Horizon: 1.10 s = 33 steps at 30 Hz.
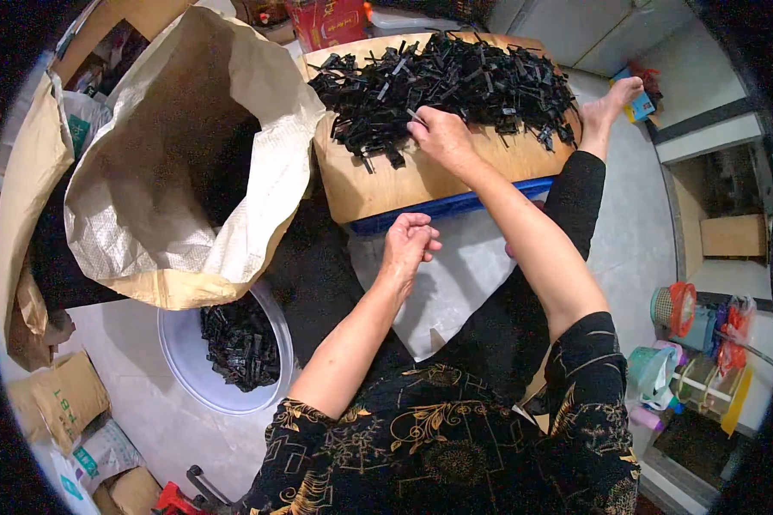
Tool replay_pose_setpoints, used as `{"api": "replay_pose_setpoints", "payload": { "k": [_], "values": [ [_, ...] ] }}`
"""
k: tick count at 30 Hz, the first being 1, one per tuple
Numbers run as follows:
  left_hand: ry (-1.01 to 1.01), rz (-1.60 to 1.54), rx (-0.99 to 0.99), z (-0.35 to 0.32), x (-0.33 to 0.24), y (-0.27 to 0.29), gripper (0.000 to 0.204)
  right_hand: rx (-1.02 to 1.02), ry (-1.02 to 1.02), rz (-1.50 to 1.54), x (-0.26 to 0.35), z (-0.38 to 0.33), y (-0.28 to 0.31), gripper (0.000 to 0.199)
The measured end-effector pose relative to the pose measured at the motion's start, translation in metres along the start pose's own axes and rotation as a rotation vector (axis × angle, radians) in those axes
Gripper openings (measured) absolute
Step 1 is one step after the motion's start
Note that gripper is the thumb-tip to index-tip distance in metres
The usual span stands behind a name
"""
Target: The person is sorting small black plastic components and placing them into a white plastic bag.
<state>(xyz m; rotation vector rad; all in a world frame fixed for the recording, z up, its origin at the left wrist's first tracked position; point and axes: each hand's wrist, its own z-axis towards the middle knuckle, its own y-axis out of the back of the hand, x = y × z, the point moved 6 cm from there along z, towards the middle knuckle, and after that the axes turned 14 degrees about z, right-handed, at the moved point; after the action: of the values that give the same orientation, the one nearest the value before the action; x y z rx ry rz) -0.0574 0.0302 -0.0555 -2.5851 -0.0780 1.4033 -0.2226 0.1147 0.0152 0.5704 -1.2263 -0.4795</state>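
A heap of small black plastic pieces [455, 81] covers much of a wooden board [361, 193]. My right hand [445, 137] reaches over the heap's near edge, thumb and fingers pinched on one slim dark piece [415, 116]. Closer to my body, my left hand [408, 247] hovers just off the board's near edge with its fingers curled in; whether anything is inside them is hidden. Left of the board, a large woven sack [279, 172] gapes wide, its inside mostly in shadow. Below the sack, more black pieces [240, 343] lie in a white tub [173, 365].
A blue edge [455, 202] shows beneath the board, and a pale sheet [421, 313] hangs under my hands. Brown paper bags [69, 395] stand at lower left. A red box [328, 24] is behind the board. A bare foot [608, 103] rests right of it; baskets and bags [696, 313] sit far right.
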Motion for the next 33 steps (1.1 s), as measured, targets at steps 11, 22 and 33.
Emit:
{"api": "replay_pose_setpoints", "payload": {
  "k": [11,22,33],
  "values": [
    [-0.124,-0.453,0.134,-0.007,-0.041,0.010,0.054,0.266,-0.406,0.771,0.003,-0.042,0.048,0.024],
    [-0.179,-0.551,0.353,-0.019,-0.041,-0.004,0.037,0.041,-0.256,0.940,0.024,-0.173,0.017,0.015],
    [-0.240,-0.053,0.187,-0.032,-0.027,-0.011,0.044,0.112,-0.353,0.806,0.019,-0.191,0.036,0.033]
  ]
}}
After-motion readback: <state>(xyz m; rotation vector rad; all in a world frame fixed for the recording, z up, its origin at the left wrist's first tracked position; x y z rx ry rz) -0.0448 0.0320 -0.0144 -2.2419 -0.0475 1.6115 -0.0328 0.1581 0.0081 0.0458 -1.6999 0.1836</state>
